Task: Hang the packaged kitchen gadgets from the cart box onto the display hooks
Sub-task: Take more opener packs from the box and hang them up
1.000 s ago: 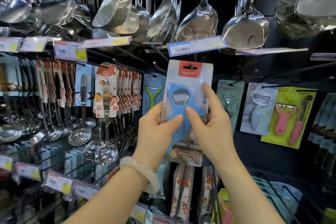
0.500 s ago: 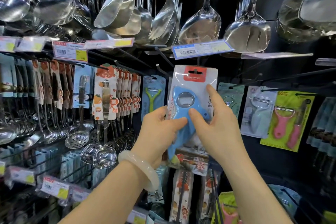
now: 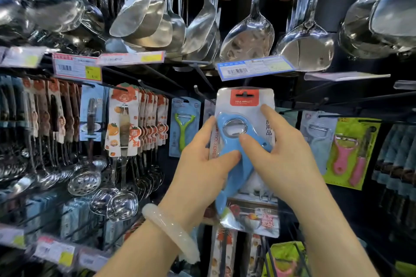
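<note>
I had the packet up in front of the rack, near the centre of my view, with both hands on it. It was a flat card with a clear blister over a blue opener. My left hand came in from seven o'clock, thumb laid across the blue body and fingers tucked behind the card's left edge, so it pinched the packet front to back. My right hand came in from five o'clock, thumb pressing near the metal ring, forefinger stretched up the card face toward one o'clock; whether its other fingers gripped the back I could not tell.

I judged the packet light and fairly stiff down its length, though the thin card would bend and the plastic front looked slick, so holding it by the side edges at mid-height seemed best, leaving the top free. Squeezing the blister itself could dent it.

Its long axis ran close to upright, twelve to six, leaning slightly. The red header with the hang slot pointed to twelve, the printed foot to six, the front facing me. A bare hook poked out just beside the top left corner, at about eleven o'clock from the slot; the slot did not look threaded on it yet. A blue price tag hung above.
</note>
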Tool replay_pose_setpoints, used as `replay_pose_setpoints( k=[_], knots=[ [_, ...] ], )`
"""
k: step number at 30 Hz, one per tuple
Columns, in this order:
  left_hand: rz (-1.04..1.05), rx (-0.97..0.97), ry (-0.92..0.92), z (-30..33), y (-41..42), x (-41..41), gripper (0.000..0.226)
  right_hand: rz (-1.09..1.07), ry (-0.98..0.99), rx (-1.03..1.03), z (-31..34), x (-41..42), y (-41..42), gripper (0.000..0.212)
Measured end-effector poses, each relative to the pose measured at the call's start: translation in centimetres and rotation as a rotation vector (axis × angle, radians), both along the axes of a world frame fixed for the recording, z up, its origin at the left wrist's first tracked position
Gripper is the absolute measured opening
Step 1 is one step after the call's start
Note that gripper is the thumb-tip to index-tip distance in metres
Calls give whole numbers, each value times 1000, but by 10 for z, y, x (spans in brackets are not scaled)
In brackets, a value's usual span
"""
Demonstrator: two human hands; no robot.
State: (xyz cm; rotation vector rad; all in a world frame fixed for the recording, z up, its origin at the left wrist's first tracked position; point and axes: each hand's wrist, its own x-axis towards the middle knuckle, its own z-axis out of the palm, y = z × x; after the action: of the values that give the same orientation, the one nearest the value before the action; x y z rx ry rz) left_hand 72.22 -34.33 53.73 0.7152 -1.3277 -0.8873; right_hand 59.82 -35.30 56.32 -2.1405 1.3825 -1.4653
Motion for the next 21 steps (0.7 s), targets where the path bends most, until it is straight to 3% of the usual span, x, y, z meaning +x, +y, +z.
replay_pose_setpoints(
  k=[5, 17, 21],
  knots=[
    [-13, -7, -55, 0, -6, 3, 66, -45, 9, -74, 1, 1, -6, 63],
    [7, -94, -92, -12, -16, 4, 66, -129, 160, -110, 21, 8, -32, 59],
    [14, -141, -112, -23, -26, 2, 72, -182, 123, -199, 9, 11, -33, 51]
  ],
)
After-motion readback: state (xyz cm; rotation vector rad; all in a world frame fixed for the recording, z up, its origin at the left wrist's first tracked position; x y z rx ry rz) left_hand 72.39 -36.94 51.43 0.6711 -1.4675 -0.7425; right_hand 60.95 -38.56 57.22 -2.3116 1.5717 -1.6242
